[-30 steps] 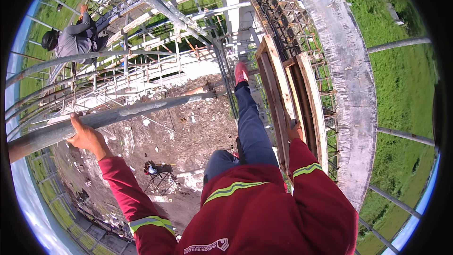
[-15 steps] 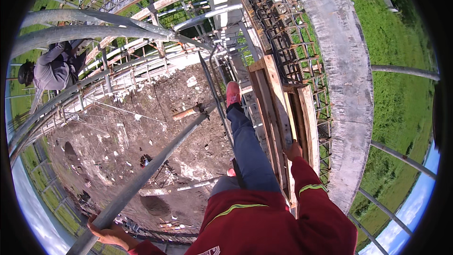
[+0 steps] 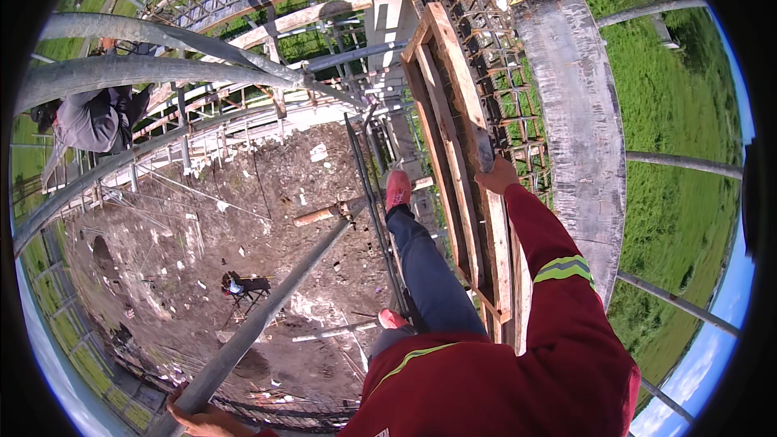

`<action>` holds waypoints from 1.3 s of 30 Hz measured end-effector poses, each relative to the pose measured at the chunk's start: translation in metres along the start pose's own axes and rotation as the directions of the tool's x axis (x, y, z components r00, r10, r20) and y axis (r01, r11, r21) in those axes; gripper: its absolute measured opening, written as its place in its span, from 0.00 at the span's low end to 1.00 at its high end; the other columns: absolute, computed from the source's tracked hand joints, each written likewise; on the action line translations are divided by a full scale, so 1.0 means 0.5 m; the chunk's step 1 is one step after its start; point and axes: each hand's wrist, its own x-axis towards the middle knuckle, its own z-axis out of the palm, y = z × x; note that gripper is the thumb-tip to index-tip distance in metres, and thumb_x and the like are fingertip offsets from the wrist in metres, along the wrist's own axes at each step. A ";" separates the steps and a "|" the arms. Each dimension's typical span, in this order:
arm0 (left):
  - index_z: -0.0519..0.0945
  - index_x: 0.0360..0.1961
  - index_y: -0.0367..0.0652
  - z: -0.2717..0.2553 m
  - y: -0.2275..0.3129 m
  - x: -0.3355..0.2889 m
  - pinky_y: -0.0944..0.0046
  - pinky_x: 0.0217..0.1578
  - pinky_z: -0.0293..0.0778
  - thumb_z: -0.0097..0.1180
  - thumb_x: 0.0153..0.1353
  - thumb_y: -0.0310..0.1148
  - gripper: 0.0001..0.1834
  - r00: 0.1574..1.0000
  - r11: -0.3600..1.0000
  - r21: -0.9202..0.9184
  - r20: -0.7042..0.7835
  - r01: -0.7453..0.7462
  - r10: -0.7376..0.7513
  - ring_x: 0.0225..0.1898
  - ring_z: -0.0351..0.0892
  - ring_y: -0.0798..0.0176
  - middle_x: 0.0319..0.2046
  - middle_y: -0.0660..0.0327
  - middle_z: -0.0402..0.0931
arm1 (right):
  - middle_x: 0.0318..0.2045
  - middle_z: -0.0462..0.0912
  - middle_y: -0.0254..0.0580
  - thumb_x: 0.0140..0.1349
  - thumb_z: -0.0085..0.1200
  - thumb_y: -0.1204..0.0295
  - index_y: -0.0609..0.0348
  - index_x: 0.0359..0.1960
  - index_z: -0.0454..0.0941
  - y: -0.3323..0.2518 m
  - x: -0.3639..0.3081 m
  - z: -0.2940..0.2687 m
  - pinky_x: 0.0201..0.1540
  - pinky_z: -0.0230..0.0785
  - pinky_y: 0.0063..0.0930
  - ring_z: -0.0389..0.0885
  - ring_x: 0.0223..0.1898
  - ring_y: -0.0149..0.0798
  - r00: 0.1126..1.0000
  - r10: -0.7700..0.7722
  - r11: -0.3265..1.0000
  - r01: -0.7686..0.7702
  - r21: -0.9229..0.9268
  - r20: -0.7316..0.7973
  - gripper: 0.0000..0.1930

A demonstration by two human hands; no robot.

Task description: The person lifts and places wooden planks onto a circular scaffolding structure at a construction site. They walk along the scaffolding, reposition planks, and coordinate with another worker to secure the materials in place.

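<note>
Both were closed: our left grip [image 3: 210, 421] round a steel pipe [image 3: 267, 313] toward nine o'clock, our right grip [image 3: 500, 176] on the wooden frame [image 3: 460, 77], which had shifted toward twelve o'clock, farther ahead of us.

The person wears a dark red long-sleeved top [image 3: 486, 392], its right sleeve [image 3: 541, 231] banded yellow-green and grey, a yellow-green front stripe [image 3: 407, 363], blue-grey trousers [image 3: 433, 279] and pinkish-red shoes [image 3: 397, 188].
</note>
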 end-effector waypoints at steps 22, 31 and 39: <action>0.60 0.57 0.42 -0.095 -0.362 0.078 0.55 0.34 0.73 0.71 0.47 0.33 0.40 0.970 0.889 -0.458 -0.216 -0.001 -0.110 0.36 0.75 0.53 0.41 0.55 0.72 | 0.70 0.44 0.56 0.52 0.57 0.48 0.48 0.72 0.36 -0.098 0.359 -0.060 0.70 0.42 0.43 0.42 0.71 0.55 0.926 -0.085 0.996 0.076 -0.041 -0.367 0.52; 0.71 0.47 0.37 -0.083 -0.194 0.044 0.53 0.47 0.67 0.57 0.55 0.44 0.24 0.893 0.712 -0.576 0.076 0.402 -0.443 0.43 0.73 0.53 0.41 0.54 0.73 | 0.68 0.50 0.61 0.56 0.58 0.64 0.49 0.71 0.31 -0.073 0.313 -0.035 0.67 0.48 0.41 0.50 0.69 0.57 0.987 -0.010 0.985 0.038 0.168 -0.163 0.50; 0.74 0.45 0.36 -0.065 -0.125 0.032 0.52 0.53 0.62 0.52 0.58 0.49 0.26 0.786 0.589 -0.578 0.158 0.565 -0.598 0.47 0.70 0.53 0.42 0.54 0.73 | 0.54 0.72 0.63 0.53 0.61 0.64 0.47 0.71 0.33 -0.103 0.325 -0.034 0.56 0.65 0.44 0.74 0.54 0.56 0.968 0.229 0.938 -0.191 0.289 -0.104 0.52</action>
